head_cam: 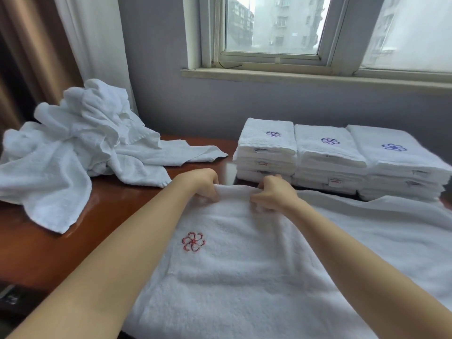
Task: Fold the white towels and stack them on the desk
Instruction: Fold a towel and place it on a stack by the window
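A white towel (234, 272) with a red embroidered flower lies spread on the brown desk (49, 253) in front of me. My left hand (204, 183) and my right hand (274, 192) both grip its far edge, fingers curled round the cloth, a short way apart. Behind them stand three stacks of folded white towels (327, 162) with blue flowers on top. A heap of unfolded white towels (73, 148) lies at the left of the desk.
A grey wall and a window (274, 28) rise behind the desk. Curtains (49, 45) hang at the back left. The spread towel's right part reaches toward the stacks' front.
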Available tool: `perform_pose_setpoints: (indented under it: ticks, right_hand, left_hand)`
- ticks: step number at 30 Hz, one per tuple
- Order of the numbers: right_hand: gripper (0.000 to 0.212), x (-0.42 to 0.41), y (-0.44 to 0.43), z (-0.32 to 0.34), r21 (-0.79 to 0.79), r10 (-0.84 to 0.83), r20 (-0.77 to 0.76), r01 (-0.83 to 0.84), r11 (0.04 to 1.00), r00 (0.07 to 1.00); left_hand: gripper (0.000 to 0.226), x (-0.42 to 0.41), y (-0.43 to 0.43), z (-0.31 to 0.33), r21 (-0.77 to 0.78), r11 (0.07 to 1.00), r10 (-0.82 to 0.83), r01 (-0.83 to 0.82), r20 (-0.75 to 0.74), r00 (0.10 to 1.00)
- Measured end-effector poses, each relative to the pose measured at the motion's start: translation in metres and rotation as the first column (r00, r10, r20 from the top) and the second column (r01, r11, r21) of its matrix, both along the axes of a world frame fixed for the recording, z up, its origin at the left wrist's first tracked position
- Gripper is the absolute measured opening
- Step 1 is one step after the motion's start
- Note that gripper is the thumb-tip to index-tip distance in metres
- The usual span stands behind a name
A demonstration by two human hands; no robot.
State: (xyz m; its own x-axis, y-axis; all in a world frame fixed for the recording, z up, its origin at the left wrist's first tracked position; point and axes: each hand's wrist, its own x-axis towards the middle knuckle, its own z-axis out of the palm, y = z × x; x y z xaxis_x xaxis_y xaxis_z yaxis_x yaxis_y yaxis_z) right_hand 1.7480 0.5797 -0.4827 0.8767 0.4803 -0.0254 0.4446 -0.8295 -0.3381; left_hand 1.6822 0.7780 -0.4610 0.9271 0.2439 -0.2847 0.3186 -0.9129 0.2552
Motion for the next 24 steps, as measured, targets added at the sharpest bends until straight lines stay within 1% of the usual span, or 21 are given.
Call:
perform_pose_setpoints:
  ticks: [2, 4, 6, 7, 10, 12, 16, 19, 21, 24]
  right_hand:
    - [0.017, -0.003, 0.001, -0.004, 0.072, -0.019, 0.061, 0.015, 0.997, 0.998]
    - [0.021, -0.003, 0.002, -0.007, 0.195, -0.051, 0.124, 0.026, 0.98, 0.991]
    - [0.019, -0.002, 0.003, -0.008, 0.29, -0.062, 0.164, 0.011, 0.957, 0.984]
    - [0.016, 0.0, 0.004, -0.007, 0.325, -0.052, 0.176, -0.008, 0.946, 0.983]
    - [0.009, 0.001, 0.002, -0.005, 0.409, -0.035, 0.212, -0.056, 0.911, 0.977]
    - [0.011, 0.0, -0.002, -0.003, 0.418, -0.046, 0.252, -0.066, 0.906, 0.967]
    - [0.014, -0.007, -0.01, 0.003, 0.39, -0.066, 0.375, -0.093, 0.916, 0.924]
    - [0.011, -0.021, -0.014, 0.009, 0.36, -0.06, 0.485, -0.136, 0.923, 0.873]
    - [0.012, -0.032, -0.017, 0.013, 0.311, -0.029, 0.54, -0.168, 0.935, 0.841]
    - [0.016, -0.05, -0.02, 0.016, 0.184, 0.049, 0.616, -0.204, 0.962, 0.786]
  left_hand:
    - [0.017, -0.004, -0.004, -0.004, 0.028, 0.999, 0.033, -0.036, 0.076, 0.997]
    - [0.011, -0.008, -0.008, -0.01, 0.088, 0.992, 0.066, -0.089, 0.237, 0.969]
    - [0.01, -0.01, -0.01, -0.014, 0.129, 0.98, 0.082, -0.151, 0.431, 0.898]
    - [0.011, -0.01, -0.011, -0.015, 0.131, 0.977, 0.082, -0.17, 0.504, 0.86]
    - [0.01, -0.012, -0.012, -0.01, 0.178, 0.96, 0.057, -0.217, 0.634, 0.771]
    - [0.008, -0.016, -0.009, -0.005, 0.243, 0.94, 0.019, -0.238, 0.661, 0.75]
    - [0.005, -0.031, -0.002, 0.005, 0.312, 0.927, -0.016, -0.208, 0.588, 0.809]
    - [0.004, -0.046, -0.001, 0.01, 0.342, 0.921, -0.046, -0.184, 0.565, 0.824]
    - [0.006, -0.057, -0.001, 0.014, 0.337, 0.922, -0.039, -0.19, 0.57, 0.821]
    - [0.007, -0.074, -0.003, 0.015, 0.358, 0.912, -0.033, -0.201, 0.552, 0.833]
